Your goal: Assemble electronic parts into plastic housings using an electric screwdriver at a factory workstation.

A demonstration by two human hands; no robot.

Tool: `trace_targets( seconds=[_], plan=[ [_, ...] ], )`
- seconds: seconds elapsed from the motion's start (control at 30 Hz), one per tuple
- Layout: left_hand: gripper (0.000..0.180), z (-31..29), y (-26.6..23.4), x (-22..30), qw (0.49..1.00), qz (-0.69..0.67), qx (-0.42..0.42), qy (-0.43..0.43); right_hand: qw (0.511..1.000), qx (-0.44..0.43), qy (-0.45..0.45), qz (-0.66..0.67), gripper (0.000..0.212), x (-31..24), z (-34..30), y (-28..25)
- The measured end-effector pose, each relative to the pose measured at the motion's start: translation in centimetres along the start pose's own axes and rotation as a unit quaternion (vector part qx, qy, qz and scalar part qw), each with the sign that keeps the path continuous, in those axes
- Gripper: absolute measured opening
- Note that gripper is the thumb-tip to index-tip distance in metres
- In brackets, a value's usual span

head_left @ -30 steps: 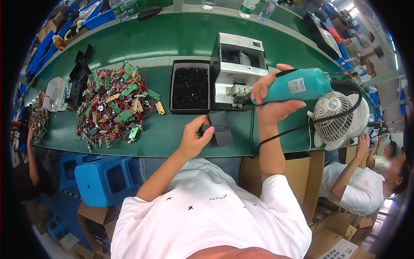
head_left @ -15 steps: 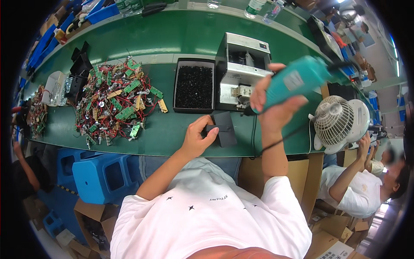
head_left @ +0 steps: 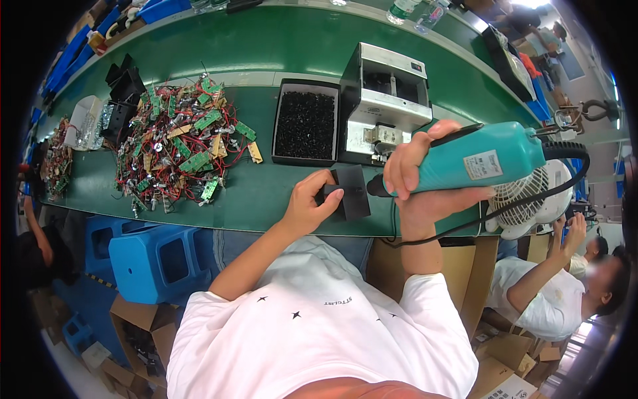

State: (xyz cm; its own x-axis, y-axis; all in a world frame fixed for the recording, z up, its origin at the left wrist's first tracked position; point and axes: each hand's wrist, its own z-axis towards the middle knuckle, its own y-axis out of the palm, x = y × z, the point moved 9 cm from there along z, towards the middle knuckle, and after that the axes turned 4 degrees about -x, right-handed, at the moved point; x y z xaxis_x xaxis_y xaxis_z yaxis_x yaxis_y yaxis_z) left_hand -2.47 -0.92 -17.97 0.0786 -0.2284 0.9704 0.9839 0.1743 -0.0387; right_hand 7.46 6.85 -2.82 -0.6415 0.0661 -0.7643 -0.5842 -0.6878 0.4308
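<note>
My left hand (head_left: pixel 315 201) is closed on a black plastic housing (head_left: pixel 353 193), its thumb on the near side. The piece is at the green bench's front part. In my right hand (head_left: pixel 425 176) I grip a teal electric screwdriver (head_left: pixel 465 159), fingers wrapped round its body. Its black nose points left at the housing, a short way from the housing's right edge; whether they touch I cannot tell. A black cable (head_left: pixel 575 179) loops from the tool's rear end, which hangs by a metal hook. No bit or screw can be made out at the tip.
Behind the housing stand a box of small black parts (head_left: pixel 276 133) and a silver-and-black machine (head_left: pixel 355 120). A heap of wired circuit boards (head_left: pixel 183 146) covers the bench's left. A white fan (head_left: pixel 555 199) stands at right, near another person (head_left: pixel 545 286). Blue stools (head_left: pixel 136 266) sit lower left.
My right hand has brought the screwdriver down and turned it flatter, its nose now closer to the housing. My left hand keeps its hold, nearly still. The view has shifted slightly.
</note>
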Motion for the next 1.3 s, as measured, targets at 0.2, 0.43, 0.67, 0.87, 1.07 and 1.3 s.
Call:
trace_targets(
  seconds=[0.2, 0.43, 0.67, 0.87, 1.07, 1.3],
  plan=[
    [0.014, -0.1, -0.3, 0.5, 1.0, 0.023, 0.011, 0.008, 0.997, -0.019, 0.047, -0.059, 0.095, 1.0, -0.5, 1.6],
    [0.039, -0.6, 0.0, 1.3, 0.998, 0.063, 0.012, 0.02, 0.995, -0.026, 0.071, -0.068, 0.094, 0.9, -0.9, 1.8],
    [0.07, -1.5, 2.3, 5.5, 0.947, 0.273, 0.061, 0.159, 0.998, -0.032, 0.038, -0.038, 0.087, -0.7, -1.5, 2.1],
    [0.061, -2.4, -0.5, 2.8, 0.987, 0.151, 0.048, -0.001, 0.989, -0.023, -0.141, -0.035, 0.067, -8.0, -3.2, -0.5],
    [0.046, 2.5, -7.3, 8.0, 0.989, -0.007, 0.13, 0.071, 0.962, 0.163, -0.136, -0.174, 0.064, -7.8, -5.8, -9.3],
    [0.049, 20.0, -18.9, -1.2, 0.965, 0.188, 0.085, -0.165, 0.944, 0.157, -0.126, -0.262, 0.058, -4.9, -3.9, -11.6]
  ],
)
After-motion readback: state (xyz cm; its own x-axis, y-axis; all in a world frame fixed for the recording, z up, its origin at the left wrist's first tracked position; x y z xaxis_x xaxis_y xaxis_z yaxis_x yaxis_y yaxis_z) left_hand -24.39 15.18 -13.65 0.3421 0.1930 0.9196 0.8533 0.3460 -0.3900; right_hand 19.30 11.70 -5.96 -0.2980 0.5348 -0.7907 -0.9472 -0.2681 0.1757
